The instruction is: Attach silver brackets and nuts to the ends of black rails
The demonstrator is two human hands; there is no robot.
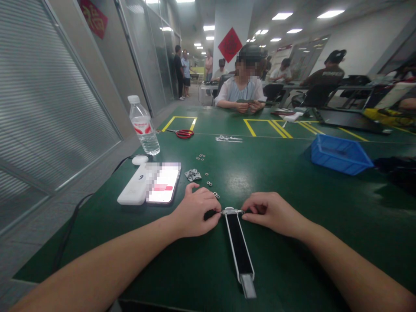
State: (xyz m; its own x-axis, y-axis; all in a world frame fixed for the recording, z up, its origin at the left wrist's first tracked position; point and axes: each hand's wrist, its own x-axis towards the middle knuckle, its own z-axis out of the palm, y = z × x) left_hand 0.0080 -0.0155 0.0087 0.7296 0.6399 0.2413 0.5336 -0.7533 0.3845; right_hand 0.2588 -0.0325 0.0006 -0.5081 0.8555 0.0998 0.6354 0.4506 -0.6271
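A long flat bar [240,245], black with pale metal edges, lies lengthwise on the table between my forearms. Its near end carries a plain metal tab [248,286]. Across its far end sits a small metal crosspiece [232,211]. My left hand [199,210] pinches the left tip of this crosspiece between thumb and forefinger. At the opposite tip, my right hand [268,212] has its thumb and fingers closed in a pinch. My fingertips hide any tiny part at either tip. Beyond my left hand are several small nuts or rings [216,195] and a cluster of metal plates [193,175].
On the green table [276,164] stand a water bottle [144,128] and a blue bin [339,154]. A phone [164,184] lies beside a white power bank [134,186]. Red-handled scissors [184,134] and thin pale pieces [229,138] lie farther back. Another person [242,89] sits opposite.
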